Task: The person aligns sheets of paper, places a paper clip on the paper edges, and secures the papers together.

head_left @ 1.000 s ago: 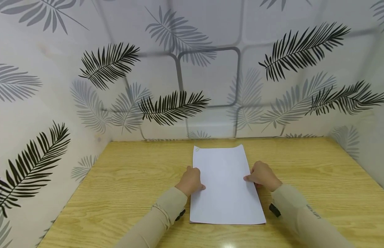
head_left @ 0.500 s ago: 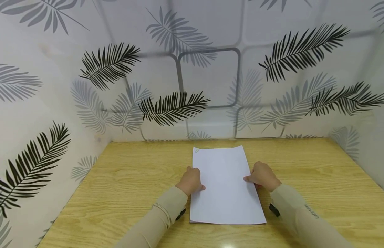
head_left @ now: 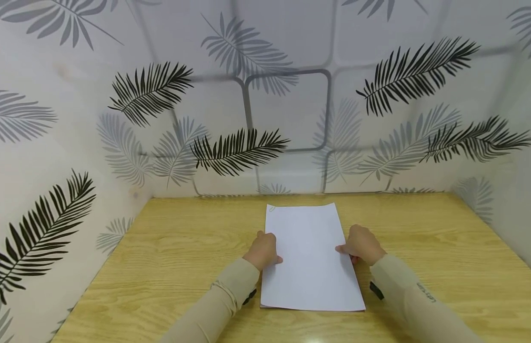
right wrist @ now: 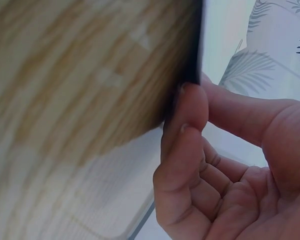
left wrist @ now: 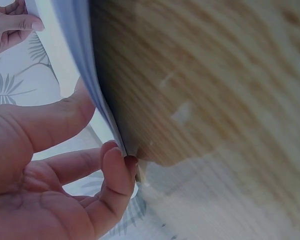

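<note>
White sheets of paper (head_left: 310, 267) lie in a stack on the wooden table, long sides running away from me. A small yellow-green paper clip (head_left: 271, 208) sits at the far left corner. My left hand (head_left: 262, 251) pinches the left edge, thumb on top and fingers curled at the underside. The right hand (head_left: 363, 244) grips the opposite edge the same way. Up close in the left wrist view, several layers show along the paper edge (left wrist: 85, 55) beside the left hand's fingers. In the right wrist view the right hand's fingertips (right wrist: 192, 102) meet just under the edge.
The wood-grain table (head_left: 175, 238) reaches back to a pale wall (head_left: 291, 109) with a leaf pattern. Both forearms in beige sleeves (head_left: 222, 300) come in from the front, a black band (head_left: 376, 289) under the right cuff.
The far corners of the paper, curled up a second ago, lie flatter now. Both hands keep their places on the edges, while the head view shifts slightly.
</note>
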Tool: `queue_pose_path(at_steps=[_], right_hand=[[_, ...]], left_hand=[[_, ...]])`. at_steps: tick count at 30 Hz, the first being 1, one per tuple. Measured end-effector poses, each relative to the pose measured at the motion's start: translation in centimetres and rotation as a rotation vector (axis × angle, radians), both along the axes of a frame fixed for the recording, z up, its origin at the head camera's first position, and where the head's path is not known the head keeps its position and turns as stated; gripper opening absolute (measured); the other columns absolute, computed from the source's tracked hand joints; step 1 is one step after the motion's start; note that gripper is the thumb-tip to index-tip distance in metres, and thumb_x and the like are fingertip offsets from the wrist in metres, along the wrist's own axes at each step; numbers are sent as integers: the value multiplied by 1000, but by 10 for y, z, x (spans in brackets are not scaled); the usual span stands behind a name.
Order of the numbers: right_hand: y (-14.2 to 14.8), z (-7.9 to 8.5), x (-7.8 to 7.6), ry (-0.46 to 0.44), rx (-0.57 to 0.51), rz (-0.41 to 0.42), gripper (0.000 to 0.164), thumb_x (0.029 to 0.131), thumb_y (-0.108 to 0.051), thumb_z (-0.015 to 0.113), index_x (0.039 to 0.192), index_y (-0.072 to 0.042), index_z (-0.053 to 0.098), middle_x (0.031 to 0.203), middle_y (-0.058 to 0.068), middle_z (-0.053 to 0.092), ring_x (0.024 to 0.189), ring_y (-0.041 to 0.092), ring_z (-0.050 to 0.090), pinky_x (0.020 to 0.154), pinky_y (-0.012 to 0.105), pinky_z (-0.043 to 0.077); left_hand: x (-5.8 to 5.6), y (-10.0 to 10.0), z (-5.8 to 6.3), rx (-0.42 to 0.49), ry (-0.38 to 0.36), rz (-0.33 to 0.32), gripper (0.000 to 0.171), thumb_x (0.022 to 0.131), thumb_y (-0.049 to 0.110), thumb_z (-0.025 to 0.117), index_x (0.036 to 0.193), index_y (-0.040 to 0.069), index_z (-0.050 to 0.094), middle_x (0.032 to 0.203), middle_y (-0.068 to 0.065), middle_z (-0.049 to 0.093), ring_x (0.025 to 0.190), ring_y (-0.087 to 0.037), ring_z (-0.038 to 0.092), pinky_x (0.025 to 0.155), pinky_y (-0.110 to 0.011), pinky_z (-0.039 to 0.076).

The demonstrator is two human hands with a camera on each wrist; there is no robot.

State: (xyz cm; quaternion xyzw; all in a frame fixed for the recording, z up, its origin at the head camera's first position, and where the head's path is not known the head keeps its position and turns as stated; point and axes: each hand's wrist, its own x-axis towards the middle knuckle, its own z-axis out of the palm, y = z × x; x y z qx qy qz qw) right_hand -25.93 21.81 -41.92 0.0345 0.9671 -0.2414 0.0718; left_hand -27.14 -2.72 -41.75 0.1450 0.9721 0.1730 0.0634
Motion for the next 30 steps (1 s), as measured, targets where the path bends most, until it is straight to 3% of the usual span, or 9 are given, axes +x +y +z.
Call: queue_pose_path(at_steps=[23, 30], right_hand=[[-1, -1, -1, -2, 14, -52, 36, 81, -21, 79, 75, 8, 58, 47, 7, 55, 41, 12, 51, 46, 22, 38], [-3, 2, 4, -3, 17, -72, 37, 81, -22, 79, 75, 7, 57, 51, 8, 56, 43, 14, 52, 44, 22, 37]], left_hand=[[0, 2, -1, -40, 46, 16, 46, 75, 18, 84, 100, -15, 62, 93, -23, 54, 77, -29, 57, 75, -39, 53], [2, 1, 1, -37, 38, 30, 45, 76, 19, 84, 100, -14, 63, 102, -27, 52, 91, -37, 57, 82, -42, 51]])
